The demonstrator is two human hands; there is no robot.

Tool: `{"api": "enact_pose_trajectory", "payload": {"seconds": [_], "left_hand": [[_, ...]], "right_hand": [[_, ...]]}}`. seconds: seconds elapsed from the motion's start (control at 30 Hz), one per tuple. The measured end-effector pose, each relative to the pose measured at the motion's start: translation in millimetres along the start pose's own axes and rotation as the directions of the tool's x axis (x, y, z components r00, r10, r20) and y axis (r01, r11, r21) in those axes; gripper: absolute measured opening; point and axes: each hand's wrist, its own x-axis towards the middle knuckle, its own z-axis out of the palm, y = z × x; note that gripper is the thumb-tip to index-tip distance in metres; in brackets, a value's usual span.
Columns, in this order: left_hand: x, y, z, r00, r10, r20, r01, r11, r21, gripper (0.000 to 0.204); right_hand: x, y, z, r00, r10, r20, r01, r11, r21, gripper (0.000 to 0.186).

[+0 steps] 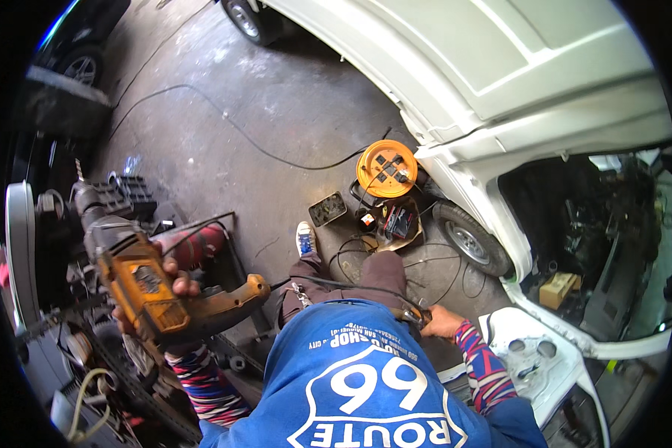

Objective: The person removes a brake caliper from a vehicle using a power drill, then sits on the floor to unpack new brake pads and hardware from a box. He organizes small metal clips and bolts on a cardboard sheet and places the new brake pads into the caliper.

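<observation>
L hand (182,284): fingers wrapped round body of orange drill (148,287), held out at person's L, bit fwd. R hand (443,322) at R hip by cord (337,284); fingers part-curled, grip unclear. Reel (387,169) on floor nr wheel (470,240).

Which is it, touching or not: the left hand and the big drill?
Touching. The head view shows the left hand wrapped around the big drill.

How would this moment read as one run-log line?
left grip: holding power drill | right grip: near drill cord | nearby: orange cable reel, white vehicle
</observation>
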Motion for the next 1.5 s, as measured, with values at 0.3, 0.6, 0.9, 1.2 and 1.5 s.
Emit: {"api": "enact_pose_trajectory", "payload": {"seconds": [0.3, 0.6, 0.9, 1.2, 1.5], "left_hand": [[18, -40, -6, 0.966, -0.141, -0.219, 0.218, 0.896, 0.387, 0.088], [29, -88, 5, 0.888, -0.355, -0.291, 0.457, 0.624, 0.634, 0.060], [100, -131, -72, 0.656, -0.581, -0.482, 0.749, 0.418, 0.514, 0.044], [179, -162, -164, 0.828, -0.344, -0.443, 0.560, 0.556, 0.615, 0.054], [291, -250, -269, 0.964, 0.215, 0.159, -0.194, 0.154, 0.969, 0.068]], "right_hand": [[-37, -27, 122, 0.942, -0.302, -0.148, 0.312, 0.623, 0.717, 0.026], [7, -96, 150, 0.911, -0.165, -0.379, 0.323, 0.856, 0.404, 0.044], [75, -114, 176, 0.920, 0.089, -0.381, 0.005, 0.971, 0.239, 0.042], [230, -232, 29, 0.610, -0.376, -0.698, 0.440, 0.893, -0.096, 0.024], [449, -269, -78, 0.281, -0.559, -0.780, 0.245, 0.828, -0.504, 0.015]]}}
